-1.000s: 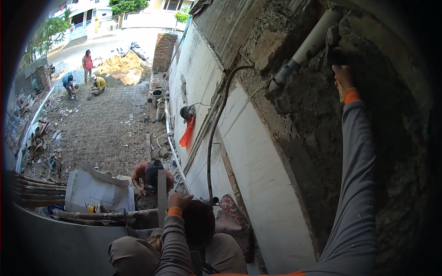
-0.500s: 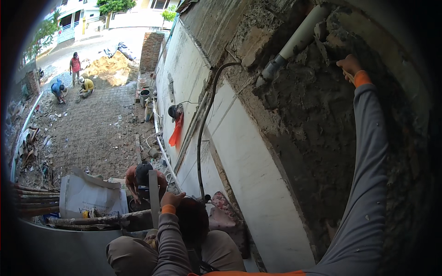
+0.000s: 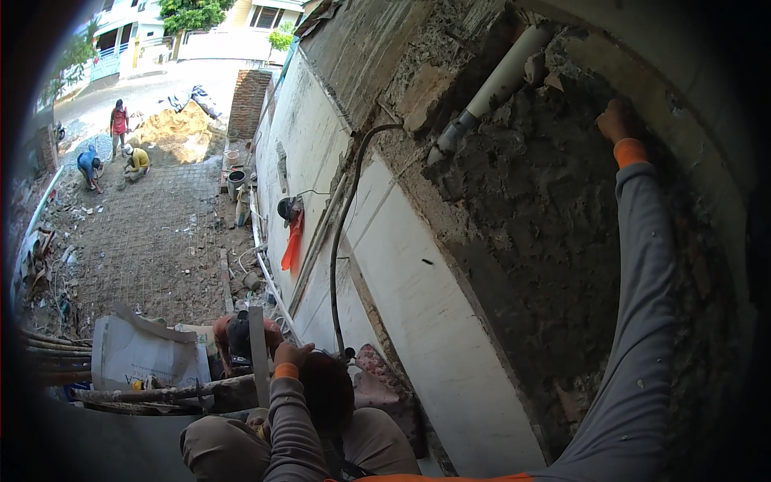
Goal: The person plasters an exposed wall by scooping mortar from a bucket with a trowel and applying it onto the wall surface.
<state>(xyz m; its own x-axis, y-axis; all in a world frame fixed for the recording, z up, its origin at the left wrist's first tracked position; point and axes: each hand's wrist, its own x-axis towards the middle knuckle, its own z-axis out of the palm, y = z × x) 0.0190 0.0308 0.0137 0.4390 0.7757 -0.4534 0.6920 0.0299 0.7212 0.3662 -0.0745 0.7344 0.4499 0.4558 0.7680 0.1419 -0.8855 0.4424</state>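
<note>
My right hand (image 3: 620, 120) is closed and reaches up against the wet grey mortar (image 3: 522, 217) on the wall, near its upper right edge. Whatever it grips is hidden by the fingers and the dark mortar. Between my knees stands a dark round bucket (image 3: 328, 394), its inside too dark to make out. My left hand (image 3: 292, 354) is curled at the bucket's far left rim. Just left of that hand, a flat grey straight strip (image 3: 258, 353) stands upright.
A pale pipe (image 3: 502, 76) emerges from the wall above the mortar. A black hose (image 3: 341, 265) hangs down the white wall (image 3: 434, 297). Below, a person (image 3: 233, 337) bends close by; several others work beyond the wire mesh (image 3: 152, 233). Poles (image 3: 161, 394) lie at lower left.
My right hand has moved slightly right and down along the mortar and turned, its fingers now less visible. My left hand stays at the bucket. The view has shifted a little.
</note>
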